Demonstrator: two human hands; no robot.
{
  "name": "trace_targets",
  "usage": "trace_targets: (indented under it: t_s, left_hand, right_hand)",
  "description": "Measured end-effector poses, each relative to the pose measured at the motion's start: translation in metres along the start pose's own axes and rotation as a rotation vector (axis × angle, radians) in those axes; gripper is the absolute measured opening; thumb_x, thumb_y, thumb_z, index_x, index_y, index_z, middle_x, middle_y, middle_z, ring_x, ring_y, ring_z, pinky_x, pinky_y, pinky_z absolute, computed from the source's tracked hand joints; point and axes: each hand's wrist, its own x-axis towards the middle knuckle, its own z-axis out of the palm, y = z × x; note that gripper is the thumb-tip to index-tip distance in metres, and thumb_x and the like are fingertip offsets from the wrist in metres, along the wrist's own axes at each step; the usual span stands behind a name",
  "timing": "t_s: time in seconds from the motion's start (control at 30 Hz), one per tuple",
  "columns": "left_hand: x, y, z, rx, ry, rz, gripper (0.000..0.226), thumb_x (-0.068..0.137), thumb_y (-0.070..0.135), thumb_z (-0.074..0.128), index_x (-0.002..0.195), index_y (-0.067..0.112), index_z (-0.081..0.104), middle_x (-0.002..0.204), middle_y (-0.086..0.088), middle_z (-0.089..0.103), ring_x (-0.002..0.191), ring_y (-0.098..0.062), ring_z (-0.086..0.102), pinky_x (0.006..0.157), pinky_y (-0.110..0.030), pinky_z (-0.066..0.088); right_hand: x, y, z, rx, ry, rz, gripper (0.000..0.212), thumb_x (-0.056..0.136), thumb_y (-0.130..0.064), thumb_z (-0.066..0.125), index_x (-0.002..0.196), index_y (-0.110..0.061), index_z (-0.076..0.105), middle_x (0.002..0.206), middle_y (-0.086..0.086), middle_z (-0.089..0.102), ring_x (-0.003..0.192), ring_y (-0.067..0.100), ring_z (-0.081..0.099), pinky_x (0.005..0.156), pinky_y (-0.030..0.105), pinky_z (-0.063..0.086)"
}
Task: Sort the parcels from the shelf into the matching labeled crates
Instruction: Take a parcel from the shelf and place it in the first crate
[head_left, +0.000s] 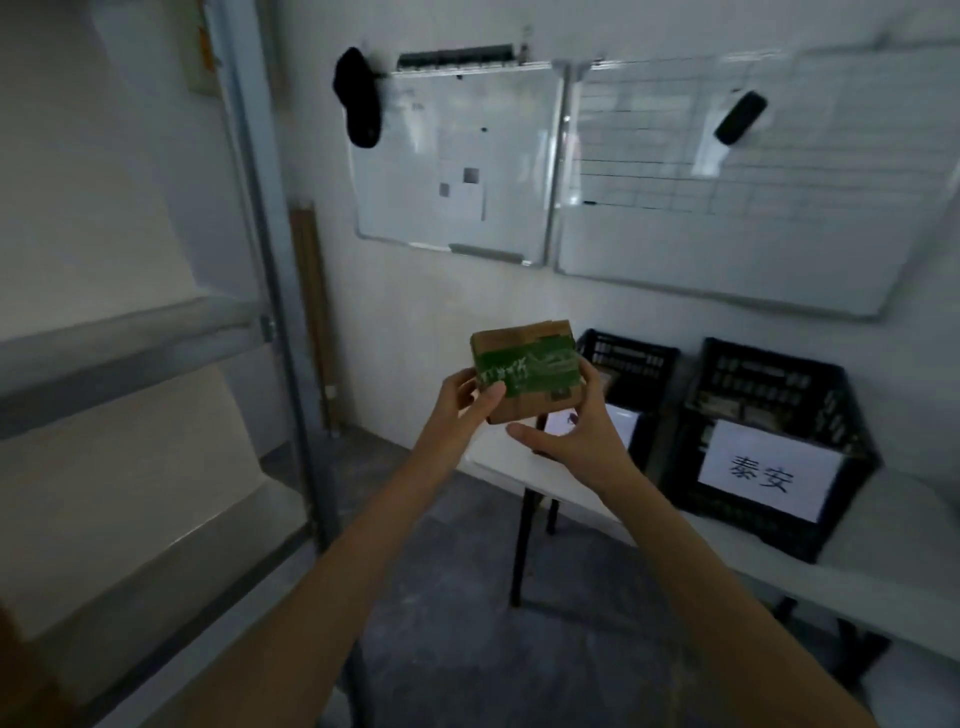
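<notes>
parcel (524, 358): small brown cardboard box, held up in the air in both hands. In the picture it covers the left corner of the left crate, and it's not touching the crate or anything else.
parcel direction: long axis runs pretty much side to side, right end a touch higher. The broad face is turned toward the camera.
green band (535, 371): wraps across that face along the long axis. It has pale print on it, too blurry to read.
left grip (462, 400): holding the parcel's left end, thumb pressed on the front over the green band, fingers round the back.
right grip (576, 431): holding the right end, fingers curled up along that edge. The thumb is stretched out just under the bottom edge.
left crate (631, 358): black lattice plastic, sitting on the tabletop (571, 486). The inside is dark, so honestly can't tell what's in it.
left crate label (621, 423): white sheet on the front, mostly hidden behind the right grip.
right crate (852, 415): same kind, just right of the left crate on the same tabletop. Can't make out the contents either.
right crate label (763, 475): white sheet with two dark characters.
shelf (130, 332): grey metal, well to the left of the left crate.
whiteboards (457, 156): two on the wall above the left crate.
</notes>
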Motion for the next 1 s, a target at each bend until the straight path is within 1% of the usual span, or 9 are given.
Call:
trace_targets:
  t_s: [0.07, 0.2, 0.3, 0.43, 0.53, 0.6, 0.73, 0.87, 1.0]
  left_hand:
    - [0.013, 0.002, 0.032, -0.015, -0.065, 0.037, 0.057, 0.088, 0.039, 0.056, 0.136, 0.02, 0.031, 0.127, 0.009, 0.043, 0.112, -0.005, 0.046, 0.086, -0.013, 0.043]
    - [0.044, 0.001, 0.093, -0.05, -0.194, 0.099, 0.087, 0.073, 0.034, 0.07, 0.142, 0.018, 0.02, 0.132, 0.005, 0.042, 0.119, -0.008, 0.045, 0.081, -0.013, 0.05]
    - [0.067, 0.001, 0.143, -0.07, -0.276, 0.155, 0.096, 0.077, 0.015, 0.074, 0.147, 0.02, 0.008, 0.135, 0.006, 0.039, 0.117, -0.006, 0.045, 0.073, -0.009, 0.05]
    - [0.102, 0.002, 0.206, -0.043, -0.333, 0.173, 0.12, 0.068, 0.023, 0.081, 0.152, 0.022, -0.005, 0.146, 0.003, 0.035, 0.125, -0.01, 0.044, 0.079, -0.005, 0.047]
    - [0.128, 0.003, 0.247, -0.059, -0.37, 0.18, 0.131, 0.056, 0.033, 0.084, 0.151, 0.03, -0.005, 0.151, 0.0, 0.033, 0.13, -0.014, 0.044, 0.101, -0.033, 0.048]
    - [0.145, 0.003, 0.271, -0.065, -0.394, 0.172, 0.134, 0.054, 0.033, 0.085, 0.151, 0.031, -0.006, 0.148, 0.005, 0.034, 0.13, -0.015, 0.044, 0.105, -0.045, 0.044]
    - [0.173, 0.0, 0.314, -0.029, -0.407, 0.166, 0.14, 0.05, 0.039, 0.088, 0.152, 0.031, -0.008, 0.143, 0.01, 0.037, 0.131, -0.014, 0.043, 0.109, -0.048, 0.039]
    - [0.199, -0.005, 0.349, -0.006, -0.391, 0.172, 0.132, 0.061, 0.02, 0.088, 0.153, 0.026, -0.007, 0.149, 0.001, 0.035, 0.126, -0.007, 0.043, 0.105, -0.027, 0.04]
    - [0.234, -0.018, 0.374, 0.024, -0.385, 0.2, 0.127, 0.065, 0.009, 0.086, 0.153, 0.021, -0.005, 0.143, 0.002, 0.038, 0.12, -0.002, 0.042, 0.081, -0.001, 0.042]
  right_hand:
    - [0.0, 0.008, -0.035, -0.049, 0.033, 0.008, 0.11, 0.056, -0.047, 0.088, 0.139, -0.035, 0.018, 0.137, -0.007, 0.048, 0.126, 0.007, 0.05, 0.101, 0.024, 0.046]
    - [0.002, 0.028, -0.104, -0.095, 0.121, 0.024, 0.099, 0.06, -0.034, 0.087, 0.135, -0.027, 0.024, 0.134, -0.004, 0.049, 0.124, 0.011, 0.053, 0.099, 0.03, 0.052]
    - [0.008, 0.043, -0.151, -0.105, 0.176, 0.03, 0.093, 0.065, -0.019, 0.087, 0.131, -0.03, 0.023, 0.131, -0.008, 0.047, 0.124, 0.009, 0.052, 0.093, 0.023, 0.053]
    - [0.022, 0.065, -0.211, -0.116, 0.206, 0.048, 0.122, 0.052, -0.039, 0.093, 0.146, -0.028, 0.014, 0.142, -0.006, 0.041, 0.13, 0.011, 0.048, 0.101, 0.036, 0.05]
    - [0.038, 0.082, -0.253, -0.129, 0.204, 0.071, 0.13, 0.052, -0.042, 0.09, 0.151, -0.034, 0.006, 0.15, -0.003, 0.037, 0.132, 0.013, 0.047, 0.104, 0.047, 0.047]
    - [0.047, 0.094, -0.279, -0.137, 0.198, 0.083, 0.129, 0.058, -0.031, 0.092, 0.152, -0.034, 0.003, 0.151, 0.0, 0.035, 0.128, 0.007, 0.049, 0.104, 0.043, 0.048]
    - [0.066, 0.121, -0.325, -0.167, 0.196, 0.059, 0.123, 0.068, -0.01, 0.086, 0.153, -0.026, -0.002, 0.138, -0.009, 0.032, 0.107, -0.023, 0.041, 0.097, 0.014, 0.042]
    - [0.084, 0.142, -0.357, -0.239, 0.178, 0.078, 0.122, 0.069, -0.008, 0.086, 0.153, -0.022, -0.002, 0.131, -0.012, 0.034, 0.103, -0.034, 0.036, 0.09, 0.002, 0.038]
    - [0.102, 0.16, -0.376, -0.263, 0.173, 0.111, 0.124, 0.067, -0.018, 0.088, 0.153, -0.026, -0.001, 0.137, -0.011, 0.034, 0.12, -0.011, 0.038, 0.104, 0.021, 0.034]
